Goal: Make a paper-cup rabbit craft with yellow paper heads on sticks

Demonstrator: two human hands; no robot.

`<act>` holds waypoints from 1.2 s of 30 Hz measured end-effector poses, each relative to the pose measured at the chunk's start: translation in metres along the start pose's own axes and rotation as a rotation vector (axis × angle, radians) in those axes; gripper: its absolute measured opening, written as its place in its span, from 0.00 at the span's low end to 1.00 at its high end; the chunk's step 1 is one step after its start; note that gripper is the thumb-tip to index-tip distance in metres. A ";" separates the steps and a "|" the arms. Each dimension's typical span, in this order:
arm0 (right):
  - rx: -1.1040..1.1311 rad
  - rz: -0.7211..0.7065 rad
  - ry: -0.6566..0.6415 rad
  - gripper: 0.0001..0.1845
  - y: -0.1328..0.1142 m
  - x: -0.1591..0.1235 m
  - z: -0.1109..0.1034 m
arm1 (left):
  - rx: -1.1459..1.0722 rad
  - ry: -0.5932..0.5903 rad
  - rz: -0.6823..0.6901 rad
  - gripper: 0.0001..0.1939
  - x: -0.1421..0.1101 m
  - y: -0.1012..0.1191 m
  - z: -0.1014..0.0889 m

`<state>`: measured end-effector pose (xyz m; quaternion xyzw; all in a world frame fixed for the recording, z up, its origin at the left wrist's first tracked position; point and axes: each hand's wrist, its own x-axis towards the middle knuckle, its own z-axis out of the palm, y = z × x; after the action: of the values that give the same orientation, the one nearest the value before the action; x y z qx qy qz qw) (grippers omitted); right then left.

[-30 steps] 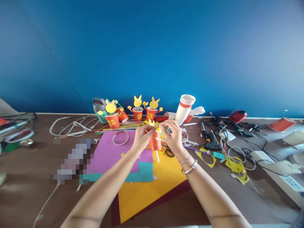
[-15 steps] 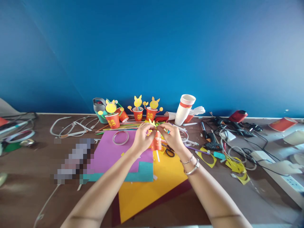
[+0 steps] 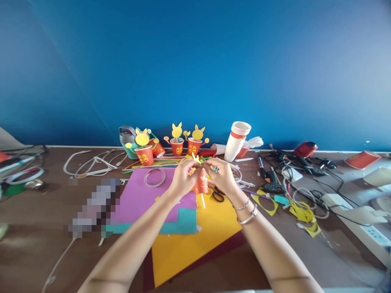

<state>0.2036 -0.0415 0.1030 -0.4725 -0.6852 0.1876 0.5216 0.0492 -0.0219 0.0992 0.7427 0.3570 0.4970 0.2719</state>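
Observation:
My left hand (image 3: 182,177) and my right hand (image 3: 222,176) meet above the table, both pinched on a small red paper cup (image 3: 201,183). A yellow eared paper shape (image 3: 196,158) pokes up between my fingertips at the cup's top, and a white straw (image 3: 202,200) sticks out below it. A bit of blue shows in my right fingers. Under my hands lie purple paper (image 3: 143,195), teal paper (image 3: 186,221) and yellow paper (image 3: 195,240). Bracelets circle my right wrist.
Several finished red cups with yellow eared heads (image 3: 177,140) stand at the back, beside a stack of paper cups (image 3: 237,140). A tape ring (image 3: 155,177), scissors (image 3: 216,193), a glue gun (image 3: 270,181), cables, a power strip (image 3: 360,221) and yellow scraps (image 3: 302,213) lie around.
My hands have drawn closer together over the cup's top, covering more of the yellow shape. The cup has stayed in place between them.

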 end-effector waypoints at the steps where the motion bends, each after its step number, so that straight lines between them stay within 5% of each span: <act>1: -0.026 -0.020 0.001 0.09 0.000 0.000 0.000 | 0.007 -0.004 0.004 0.06 0.000 0.000 0.000; 11: -0.390 -0.276 0.048 0.07 -0.001 -0.005 0.000 | 0.089 -0.024 -0.003 0.05 -0.001 -0.002 0.001; 36: -0.203 -0.223 0.029 0.08 0.003 -0.001 -0.004 | 0.041 -0.055 -0.038 0.05 -0.001 0.001 0.001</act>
<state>0.2084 -0.0415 0.1016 -0.4463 -0.7413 0.0515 0.4986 0.0500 -0.0233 0.0994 0.7547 0.3734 0.4637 0.2756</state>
